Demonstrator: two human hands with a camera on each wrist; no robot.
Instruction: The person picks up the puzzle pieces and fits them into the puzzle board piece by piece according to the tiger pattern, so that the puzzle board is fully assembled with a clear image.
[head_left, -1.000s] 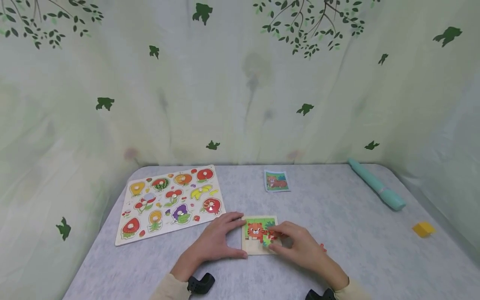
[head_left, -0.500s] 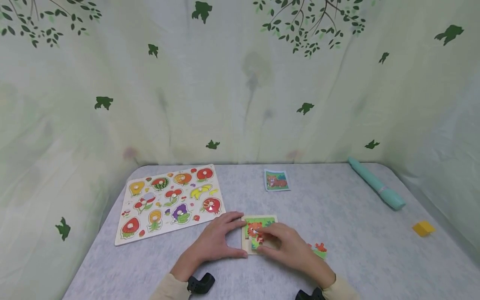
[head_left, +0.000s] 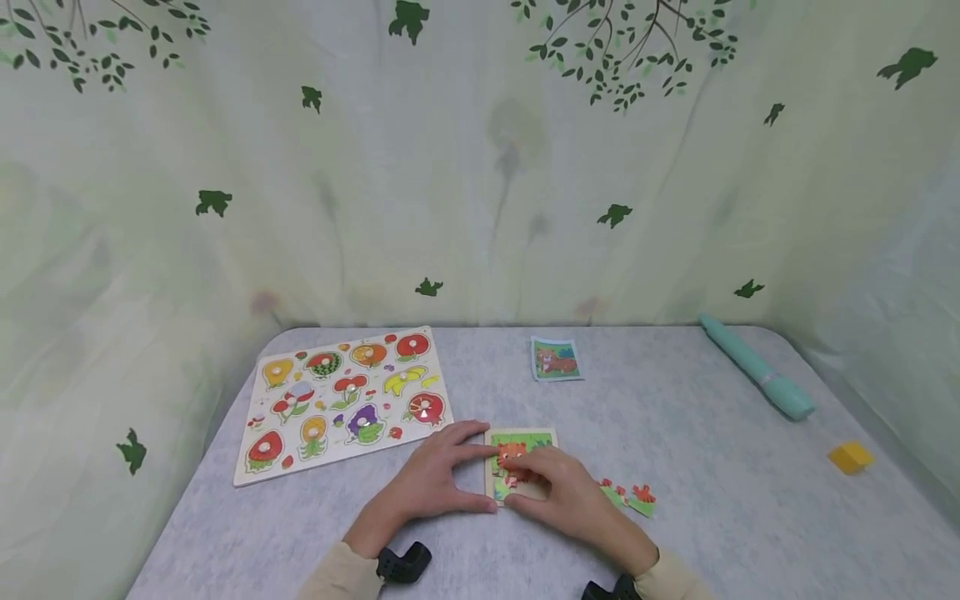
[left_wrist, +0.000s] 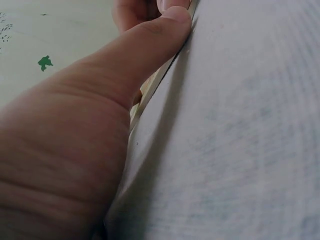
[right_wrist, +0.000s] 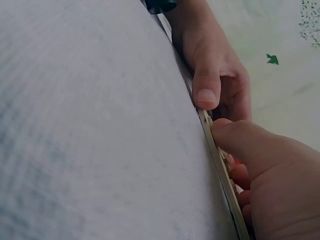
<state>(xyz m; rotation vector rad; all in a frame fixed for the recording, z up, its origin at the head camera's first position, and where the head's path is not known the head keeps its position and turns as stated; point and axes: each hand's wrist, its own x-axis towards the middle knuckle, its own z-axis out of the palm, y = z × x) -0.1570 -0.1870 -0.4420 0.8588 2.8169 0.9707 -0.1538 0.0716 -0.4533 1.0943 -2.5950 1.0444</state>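
A small wooden jigsaw tray (head_left: 489, 479) with a tiger picture lies in front of me in the head view. My left hand (head_left: 431, 475) holds its left side, thumb at the lower corner and fingers at the upper. With thumb and fingers, my right hand (head_left: 562, 496) pinches a green-and-red puzzle piece (head_left: 501, 493) at the tray's lower left; the hand partly hides it. Fitted pieces fill the upper part, including the tiger's face (head_left: 512, 450). In the right wrist view, the right thumb (right_wrist: 225, 127) lies at the tray's edge. The left wrist view hides the piece.
Loose puzzle pieces (head_left: 641, 499) lie right of my right hand. A fruit peg board (head_left: 348, 404) sits at the left, a tiger picture card (head_left: 557, 361) behind the tray. A rolled teal mat (head_left: 757, 367) and a yellow block (head_left: 851, 457) are at the right.
My right hand has carried the puzzle piece leftward to the tray's lower left corner. This uncovers loose pieces at the right. The left hand stays at the tray, its index finger reaching slightly further in.
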